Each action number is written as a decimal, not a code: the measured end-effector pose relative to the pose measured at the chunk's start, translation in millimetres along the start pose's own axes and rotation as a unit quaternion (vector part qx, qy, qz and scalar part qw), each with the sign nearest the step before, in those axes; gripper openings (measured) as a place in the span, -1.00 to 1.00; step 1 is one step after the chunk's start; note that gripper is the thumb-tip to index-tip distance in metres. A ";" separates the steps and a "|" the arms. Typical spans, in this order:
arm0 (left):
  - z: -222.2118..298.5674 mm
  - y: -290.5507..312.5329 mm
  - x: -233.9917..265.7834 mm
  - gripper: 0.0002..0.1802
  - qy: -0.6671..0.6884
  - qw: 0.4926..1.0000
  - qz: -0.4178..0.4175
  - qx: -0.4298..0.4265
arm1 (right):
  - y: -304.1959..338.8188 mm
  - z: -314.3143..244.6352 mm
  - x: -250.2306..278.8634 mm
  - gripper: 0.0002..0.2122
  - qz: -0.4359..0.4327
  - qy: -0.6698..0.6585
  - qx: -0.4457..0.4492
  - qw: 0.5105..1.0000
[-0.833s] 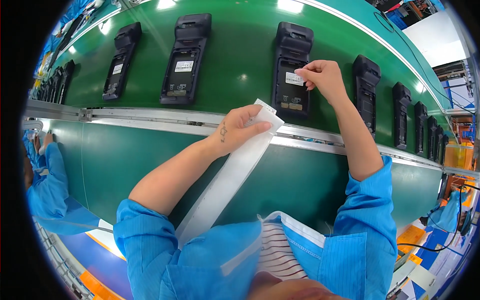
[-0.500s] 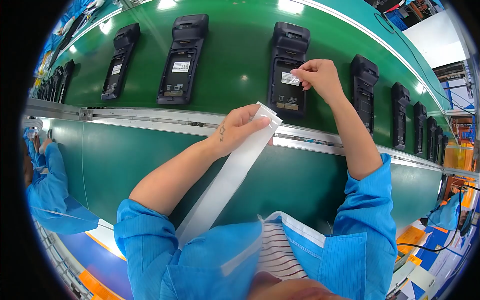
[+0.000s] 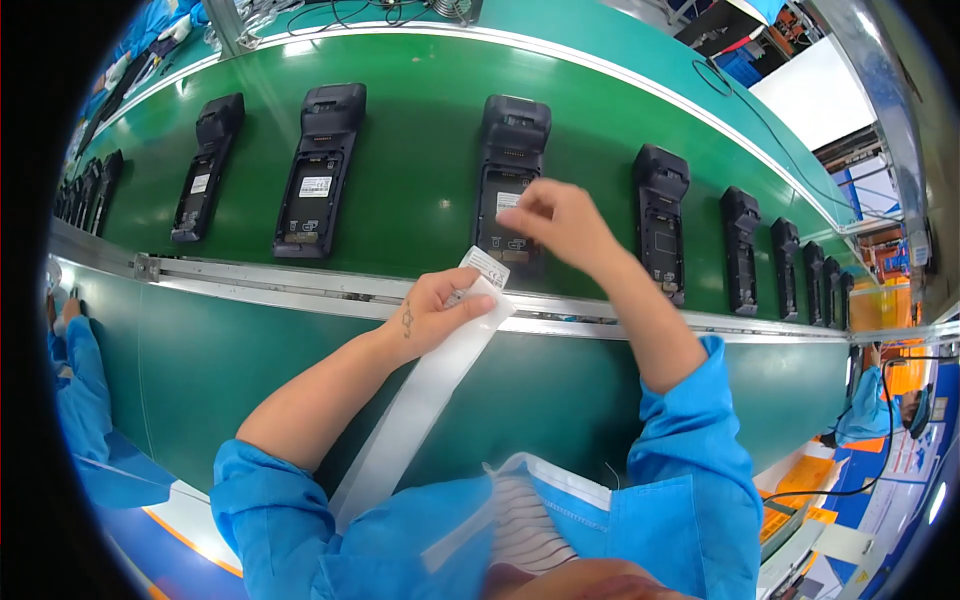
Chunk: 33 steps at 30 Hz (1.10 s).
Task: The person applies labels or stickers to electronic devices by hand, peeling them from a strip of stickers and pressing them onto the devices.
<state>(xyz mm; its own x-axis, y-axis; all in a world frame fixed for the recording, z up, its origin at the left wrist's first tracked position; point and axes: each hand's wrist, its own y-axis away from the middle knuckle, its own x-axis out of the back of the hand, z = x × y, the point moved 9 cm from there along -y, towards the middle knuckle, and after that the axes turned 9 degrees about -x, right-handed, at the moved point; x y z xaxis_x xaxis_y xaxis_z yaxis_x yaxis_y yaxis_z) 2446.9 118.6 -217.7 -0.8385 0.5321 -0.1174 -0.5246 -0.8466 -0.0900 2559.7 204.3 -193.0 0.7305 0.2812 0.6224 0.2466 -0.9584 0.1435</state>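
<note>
My left hand [image 3: 440,315] grips a long white label strip [image 3: 415,410] between thumb and fingers. At its upper end a printed label [image 3: 487,268] sticks out past the fingers, and the rest hangs down toward my chest. My right hand [image 3: 565,225] is over a dark handheld terminal [image 3: 514,130] lying on the green belt. Its thumb tip meets the lower part of a white label [image 3: 507,200] in the terminal's open back recess. The index finger is bent and stands apart from the thumb; nothing shows between them. Part of the terminal's right side is hidden by this hand.
More terminals lie along the green belt [image 3: 420,190], two labelled ones [image 3: 318,170] [image 3: 207,165] to the left and several to the right, the nearest without a white label [image 3: 663,225]. A metal rail [image 3: 590,328] edges the belt. Another person's blue sleeve [image 3: 85,375] shows far left.
The whole view has shifted, so the terminals sit lower and further left. My right thumb and index finger have parted at the label. The strip's upper end now shows a printed label.
</note>
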 end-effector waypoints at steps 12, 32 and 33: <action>4.2 -5.8 -17.6 -0.80 -0.095 0.995 -0.041 0.000 | 35.6 6.1 -28.6 -0.88 -0.147 -0.263 -0.087 0.950; 15.1 -11.5 -48.6 -0.83 -0.101 0.989 -0.062 -0.091 | 58.1 -8.0 -17.9 -0.82 -0.193 -0.178 0.052 0.964; 5.5 -11.5 -47.7 -0.82 -0.054 0.998 -0.040 -0.010 | 57.6 -5.4 -18.7 -0.85 -0.176 -0.176 0.031 0.968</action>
<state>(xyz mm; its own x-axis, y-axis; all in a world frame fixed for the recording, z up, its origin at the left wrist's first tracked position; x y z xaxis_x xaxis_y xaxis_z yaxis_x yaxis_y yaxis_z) 2492.2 102.9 -205.7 -0.8051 0.5931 -0.0016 -0.5890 -0.7999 -0.1149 2556.8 143.5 -192.3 0.7629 0.5997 0.2418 0.5499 -0.7984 0.2453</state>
